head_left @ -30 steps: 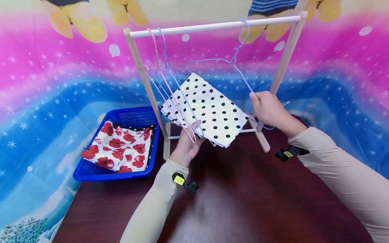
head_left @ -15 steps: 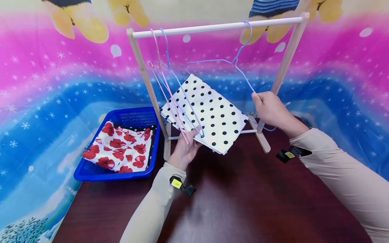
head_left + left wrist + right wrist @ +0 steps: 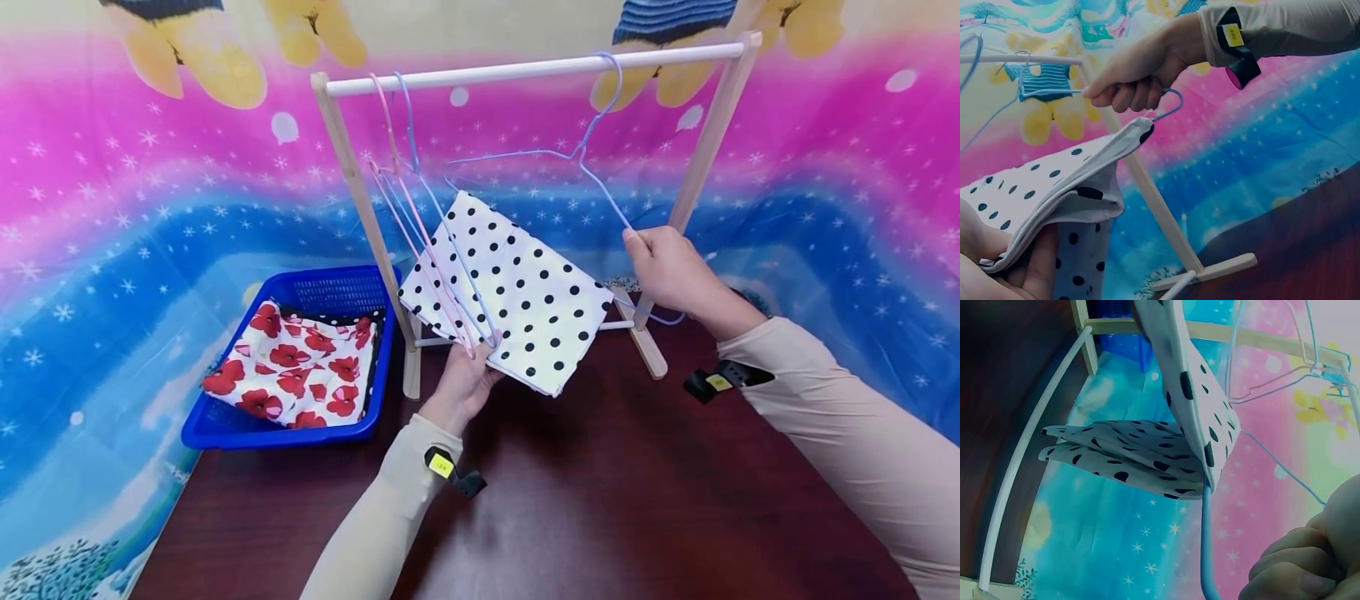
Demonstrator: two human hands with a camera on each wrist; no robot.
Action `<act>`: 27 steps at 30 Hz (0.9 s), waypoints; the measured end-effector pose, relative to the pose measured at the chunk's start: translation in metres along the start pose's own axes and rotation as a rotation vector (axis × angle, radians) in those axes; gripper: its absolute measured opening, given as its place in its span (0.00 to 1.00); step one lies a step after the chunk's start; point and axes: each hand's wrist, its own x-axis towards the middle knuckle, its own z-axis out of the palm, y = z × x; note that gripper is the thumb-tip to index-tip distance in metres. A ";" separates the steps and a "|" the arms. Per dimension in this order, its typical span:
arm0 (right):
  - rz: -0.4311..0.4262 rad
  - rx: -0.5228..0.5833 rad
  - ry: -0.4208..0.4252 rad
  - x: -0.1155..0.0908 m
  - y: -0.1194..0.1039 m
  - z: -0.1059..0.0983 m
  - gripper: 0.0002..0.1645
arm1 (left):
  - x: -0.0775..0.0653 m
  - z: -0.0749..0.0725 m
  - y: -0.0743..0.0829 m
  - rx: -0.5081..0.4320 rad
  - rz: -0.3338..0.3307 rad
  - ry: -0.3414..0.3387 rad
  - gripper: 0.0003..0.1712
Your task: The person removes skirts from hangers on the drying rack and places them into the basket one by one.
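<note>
A white cloth with black dots (image 3: 525, 292) is folded over the lower bar of a blue hanger (image 3: 600, 185), whose hook sits on the rack's rail. My left hand (image 3: 463, 385) pinches the cloth's near edge, thumb on top and fingers beneath, as the left wrist view shows. My right hand (image 3: 666, 265) grips the hanger's right shoulder. In the right wrist view the cloth (image 3: 1210, 434) hangs on both sides of the bar (image 3: 1206, 544). A pink hanger (image 3: 420, 217) and another blue hanger (image 3: 442, 212) overlap the cloth and my left thumb in the head view.
The wooden rack (image 3: 525, 71) stands on a dark red table (image 3: 570, 508). At its left, a blue basket (image 3: 285, 437) holds a folded red-flower cloth (image 3: 300, 358) and a black dotted one (image 3: 337, 317). A printed curtain (image 3: 112, 250) surrounds the table.
My left hand has dipped and come slightly nearer, drawing the dotted cloth downward. The gripped hanger's left end has swung a little left. My right hand stays nearly in place.
</note>
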 end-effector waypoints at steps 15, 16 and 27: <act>0.034 0.127 -0.035 -0.002 -0.001 -0.002 0.31 | -0.004 0.000 -0.034 0.130 -0.085 -0.048 0.20; 0.037 0.123 -0.034 -0.003 -0.001 -0.003 0.31 | -0.004 0.000 -0.035 0.134 -0.086 -0.055 0.20; 0.043 0.099 -0.041 -0.001 0.003 -0.005 0.31 | -0.005 -0.001 -0.038 0.156 -0.105 -0.051 0.21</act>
